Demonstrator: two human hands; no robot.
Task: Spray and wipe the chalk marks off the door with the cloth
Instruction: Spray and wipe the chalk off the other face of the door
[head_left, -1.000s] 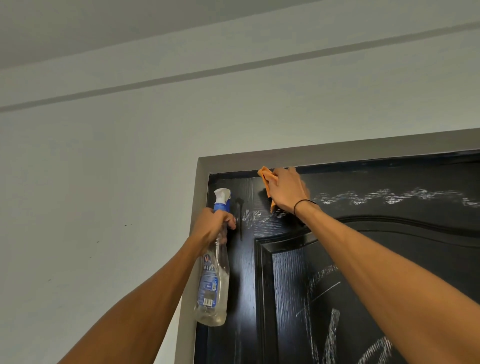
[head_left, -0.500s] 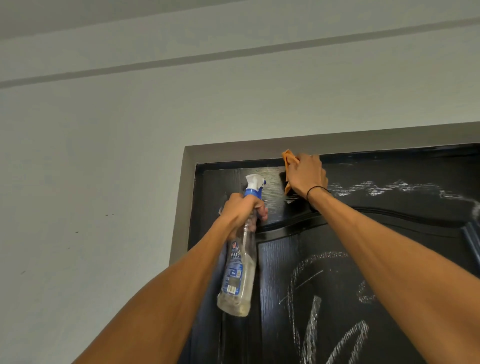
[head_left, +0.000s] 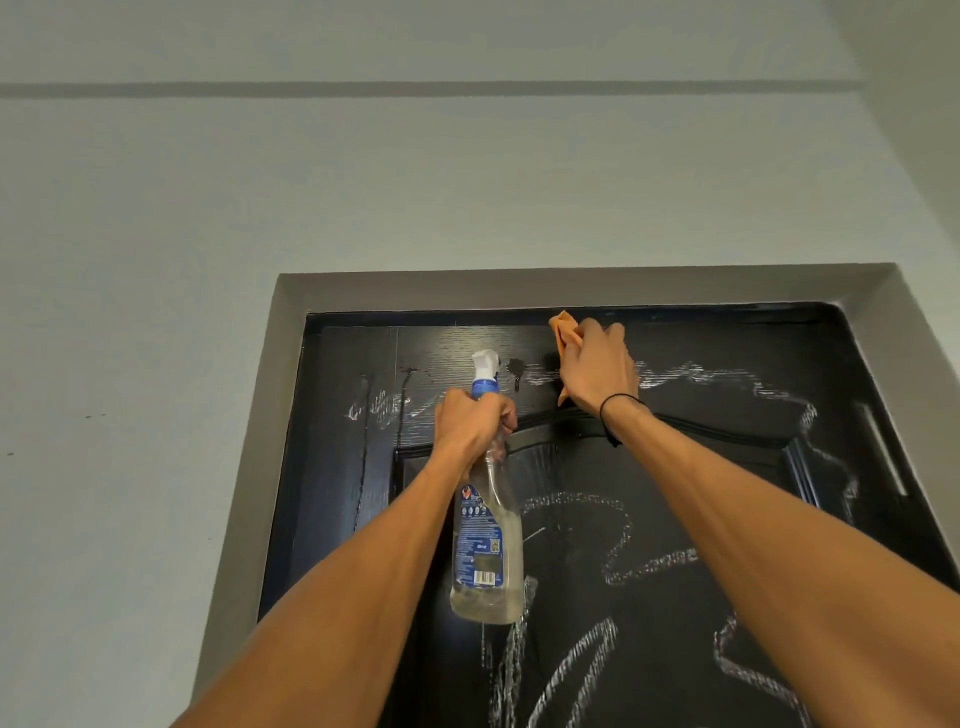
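Left of centre: left hand (head_left: 470, 423) raised, fingers curled tight round the neck of a clear plastic spray bottle with blue collar and white nozzle (head_left: 487, 525). Nozzle up, close to the black wood-grain door (head_left: 649, 545). A little pale liquid pooled in the bottle's bottom, most of the body clear; blue label facing the camera. Left forearm rising from the lower left of the frame.

Right of centre, near the top edge of the door: right hand (head_left: 597, 369), fingers folded over a crumpled orange cloth (head_left: 565, 332), pressing it flat against the door; cloth showing above and below the left side of the hand. Thin black band (head_left: 621, 402) on that wrist. Right forearm coming in from the lower right.

White chalk marks (head_left: 691, 374): a wavy line across the upper door on both sides of the cloth, more loops on the panel below. Dark wet drips beside the nozzle. Grey door frame (head_left: 519, 291) around, pale wall (head_left: 156, 260) beyond.
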